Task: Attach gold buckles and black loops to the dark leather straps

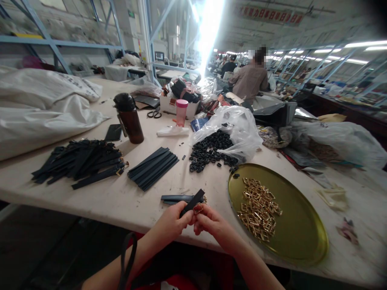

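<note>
Dark strap (192, 202) pinched in my left hand (173, 220), long axis slanting away and rightward; gold buckle (198, 208) gripped by my right hand (209, 222), nearer it, at the strap's near right side.

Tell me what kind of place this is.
Probably a leather-goods or belt workshop: dark straps lie stacked beside a bag spilling black loops, gold-colored buckles fill part of a tray, and people sit at benches beyond.

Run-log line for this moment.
left hand: holds dark strap | right hand: pinches buckle | tray: gold buckles | table: strap stack, black loops at plastic bag
</note>
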`<action>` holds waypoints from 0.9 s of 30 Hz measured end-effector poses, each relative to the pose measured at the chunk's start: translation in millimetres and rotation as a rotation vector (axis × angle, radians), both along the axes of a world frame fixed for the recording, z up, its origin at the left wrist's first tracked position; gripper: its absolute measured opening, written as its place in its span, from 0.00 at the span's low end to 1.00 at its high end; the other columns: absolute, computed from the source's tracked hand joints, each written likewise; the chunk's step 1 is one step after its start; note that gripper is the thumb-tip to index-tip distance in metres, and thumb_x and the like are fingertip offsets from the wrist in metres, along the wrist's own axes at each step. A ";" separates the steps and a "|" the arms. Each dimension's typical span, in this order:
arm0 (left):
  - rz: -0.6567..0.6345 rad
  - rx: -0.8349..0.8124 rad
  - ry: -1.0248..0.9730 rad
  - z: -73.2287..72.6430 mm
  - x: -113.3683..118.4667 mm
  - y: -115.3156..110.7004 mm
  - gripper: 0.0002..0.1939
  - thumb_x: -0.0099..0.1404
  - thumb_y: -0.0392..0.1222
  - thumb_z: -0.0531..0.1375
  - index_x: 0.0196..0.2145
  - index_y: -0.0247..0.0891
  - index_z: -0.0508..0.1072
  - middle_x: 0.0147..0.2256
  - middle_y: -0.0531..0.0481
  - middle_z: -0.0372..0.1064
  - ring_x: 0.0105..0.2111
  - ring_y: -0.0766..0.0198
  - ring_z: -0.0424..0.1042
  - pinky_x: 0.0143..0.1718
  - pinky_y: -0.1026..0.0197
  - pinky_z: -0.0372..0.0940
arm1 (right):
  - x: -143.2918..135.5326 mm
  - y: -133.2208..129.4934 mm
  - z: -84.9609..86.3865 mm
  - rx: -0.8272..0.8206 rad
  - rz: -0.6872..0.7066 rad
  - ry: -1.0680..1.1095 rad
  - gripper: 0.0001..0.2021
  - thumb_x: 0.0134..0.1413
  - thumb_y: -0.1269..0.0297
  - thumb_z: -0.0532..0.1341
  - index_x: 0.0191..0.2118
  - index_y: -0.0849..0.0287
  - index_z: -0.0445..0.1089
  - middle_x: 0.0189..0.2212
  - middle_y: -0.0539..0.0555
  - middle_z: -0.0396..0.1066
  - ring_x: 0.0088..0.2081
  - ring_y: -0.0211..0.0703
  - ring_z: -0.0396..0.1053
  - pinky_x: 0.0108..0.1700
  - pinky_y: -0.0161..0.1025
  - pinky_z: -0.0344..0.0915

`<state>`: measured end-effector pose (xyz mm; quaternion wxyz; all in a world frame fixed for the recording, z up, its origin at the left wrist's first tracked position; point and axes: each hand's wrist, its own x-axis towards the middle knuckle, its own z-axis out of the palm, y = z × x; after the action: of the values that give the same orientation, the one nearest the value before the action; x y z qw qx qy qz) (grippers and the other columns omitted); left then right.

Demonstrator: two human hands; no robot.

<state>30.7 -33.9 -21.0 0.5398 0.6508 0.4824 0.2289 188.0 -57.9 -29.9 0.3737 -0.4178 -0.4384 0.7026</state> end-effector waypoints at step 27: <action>-0.008 -0.274 -0.136 -9.4 -6.2 -12.8 0.19 0.61 0.55 0.47 0.33 0.35 0.63 0.15 0.62 0.52 0.13 0.73 0.50 0.14 0.70 0.47 | -3.1 -7.2 -24.1 -0.048 -0.443 0.079 0.12 0.39 0.60 0.67 0.30 0.59 0.69 0.22 0.46 0.66 0.22 0.31 0.62 0.28 0.32 0.61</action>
<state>24.5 -46.8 -30.4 0.6558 0.5560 0.4689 0.2023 184.9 -65.1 -54.0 0.5259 -0.4847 -0.3040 0.6293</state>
